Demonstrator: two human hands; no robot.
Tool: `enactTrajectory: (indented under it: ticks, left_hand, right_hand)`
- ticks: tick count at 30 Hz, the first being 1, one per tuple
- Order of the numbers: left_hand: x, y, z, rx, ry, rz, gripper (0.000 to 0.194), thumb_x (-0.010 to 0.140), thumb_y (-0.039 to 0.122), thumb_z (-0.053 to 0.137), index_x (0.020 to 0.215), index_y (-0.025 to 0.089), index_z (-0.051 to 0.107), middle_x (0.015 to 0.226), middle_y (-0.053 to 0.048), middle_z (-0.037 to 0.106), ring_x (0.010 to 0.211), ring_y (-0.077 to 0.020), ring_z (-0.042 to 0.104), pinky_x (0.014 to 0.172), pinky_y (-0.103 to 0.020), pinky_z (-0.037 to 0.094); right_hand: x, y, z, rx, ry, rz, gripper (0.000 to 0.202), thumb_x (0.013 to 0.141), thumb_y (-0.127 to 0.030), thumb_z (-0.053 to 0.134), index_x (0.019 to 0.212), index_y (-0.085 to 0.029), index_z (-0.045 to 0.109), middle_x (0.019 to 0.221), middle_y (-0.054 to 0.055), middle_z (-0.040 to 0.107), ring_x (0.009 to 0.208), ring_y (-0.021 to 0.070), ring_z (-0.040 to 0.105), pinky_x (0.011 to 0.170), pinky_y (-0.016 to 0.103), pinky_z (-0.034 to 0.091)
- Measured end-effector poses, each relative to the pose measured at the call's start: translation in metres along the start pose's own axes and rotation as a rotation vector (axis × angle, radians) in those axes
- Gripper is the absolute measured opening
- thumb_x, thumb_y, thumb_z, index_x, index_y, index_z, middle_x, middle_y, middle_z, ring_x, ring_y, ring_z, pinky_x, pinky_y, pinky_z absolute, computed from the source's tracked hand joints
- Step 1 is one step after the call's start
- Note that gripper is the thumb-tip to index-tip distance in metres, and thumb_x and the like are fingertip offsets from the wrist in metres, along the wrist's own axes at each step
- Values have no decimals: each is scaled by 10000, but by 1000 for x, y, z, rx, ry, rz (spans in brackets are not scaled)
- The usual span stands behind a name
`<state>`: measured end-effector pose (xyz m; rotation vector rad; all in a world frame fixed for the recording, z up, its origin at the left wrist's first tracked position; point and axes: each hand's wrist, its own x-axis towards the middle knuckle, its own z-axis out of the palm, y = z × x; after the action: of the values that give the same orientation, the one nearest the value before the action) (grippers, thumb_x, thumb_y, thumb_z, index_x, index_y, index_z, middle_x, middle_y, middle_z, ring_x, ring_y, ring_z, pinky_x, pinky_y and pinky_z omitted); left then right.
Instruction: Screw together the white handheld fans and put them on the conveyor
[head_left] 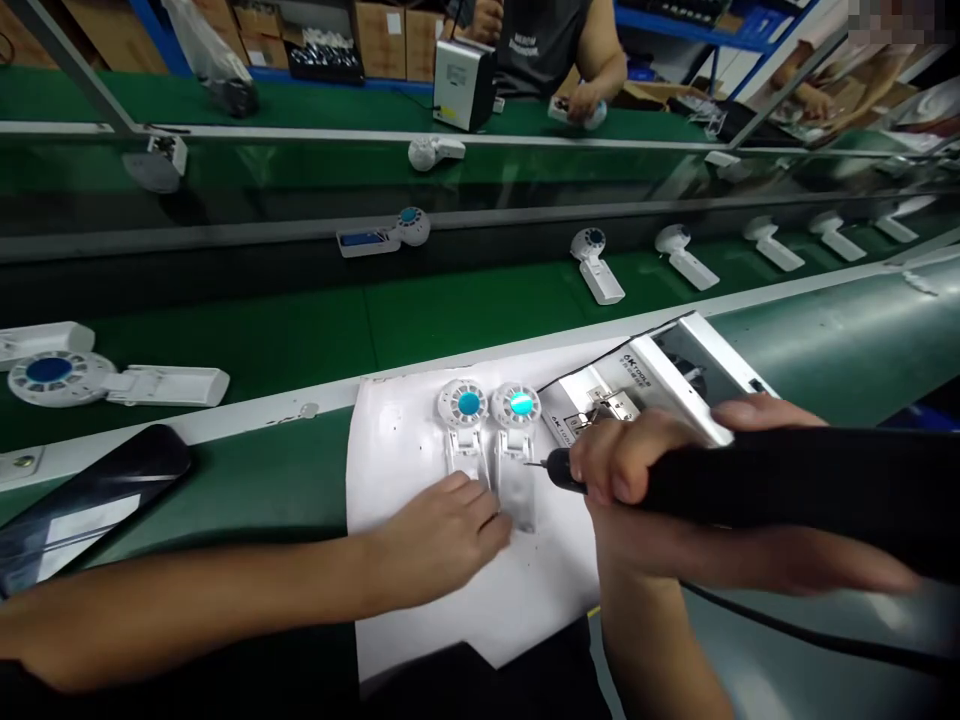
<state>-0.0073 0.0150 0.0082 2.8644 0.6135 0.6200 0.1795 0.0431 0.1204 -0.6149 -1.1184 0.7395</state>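
Right hand (pixel 637 465) aims screwdriver (pixel 787 485) at fan (pixel 517 450) mid-sheet.

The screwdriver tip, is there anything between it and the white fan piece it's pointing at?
Nothing visible. The black screwdriver in the right hand has its tip right at the handle of the right-hand fan piece. The left hand rests lower on the handles, clear of the tip.

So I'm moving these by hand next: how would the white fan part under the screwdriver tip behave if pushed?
The white fan part looks like thin moulded plastic, so probably light and stiff. It lies flat on the white sheet, so likely to slide rather than roll; the left hand steadies it, which suggests it shifts easily.
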Motion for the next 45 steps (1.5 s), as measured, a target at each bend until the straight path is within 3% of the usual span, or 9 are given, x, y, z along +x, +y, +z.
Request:
enactTrajectory:
  ticks: [2,6,21,24,31,36,40,42,45]
  left_hand:
    - [-5,8,5,-56,63,15,195,1135,260,598,983,157,664,873,-34,648,827,-217,600,767,-385,429]
    - [-4,11,8,-121,91,1,236,1120,241,614,898,166,644,879,-31,659,831,-205,591,787,-389,415]
    - [-5,12,5,-141,40,8,121,1025,158,679,912,168,638,881,-24,620,826,-212,536,820,-386,407]
    - [-6,12,7,-151,48,9,121,1017,146,682,907,167,636,880,-25,619,834,-212,537,821,-388,403]
    - [-8,10,6,-187,25,22,130,1042,129,647,918,162,628,878,-31,601,804,-201,510,760,-378,356]
    - [-8,11,6,-223,44,-2,171,1083,120,592,920,168,618,862,-30,599,783,-193,515,764,-382,358]
    - [-8,12,7,-228,44,-1,171,1073,111,584,917,169,621,878,-38,610,789,-197,521,764,-383,365]
    - [-8,12,7,-213,37,0,163,1061,109,596,913,171,623,873,-36,611,795,-200,523,763,-381,366]
    - [-6,12,6,-193,41,7,158,1060,120,613,910,164,639,873,-31,623,805,-199,529,765,-383,375]
  right_hand:
    - [-2,18,5,-22,-17,-52,498,931,-750,737,1136,-298,699,565,-90,592,347,133,430,349,279,426]
    - [-6,41,8,-36,-53,-66,498,949,-732,726,1128,-274,647,550,-107,564,335,112,410,337,238,394]
    - [-19,79,2,-9,-151,190,410,944,-605,782,1123,-283,600,567,-100,572,368,96,399,366,235,335]
    - [-17,69,3,-53,-150,157,470,911,-672,801,1114,-286,625,566,-92,583,370,108,423,368,256,353]
    - [27,-14,-10,-248,114,-166,418,1052,-663,591,1145,-266,685,606,-67,513,453,146,524,430,305,507]
    - [35,7,-25,-319,111,-242,448,951,-721,713,1068,-298,626,534,-102,496,335,124,381,317,267,354]
    - [29,28,-30,-377,196,-268,432,937,-722,737,1018,-321,599,555,-91,502,371,129,393,365,270,375]
    - [28,23,-29,-359,187,-235,414,954,-724,708,1009,-327,604,548,-92,486,365,129,365,360,270,362]
    - [25,9,-16,-245,27,-53,444,944,-759,683,1035,-329,625,518,-99,496,326,136,353,330,287,374]
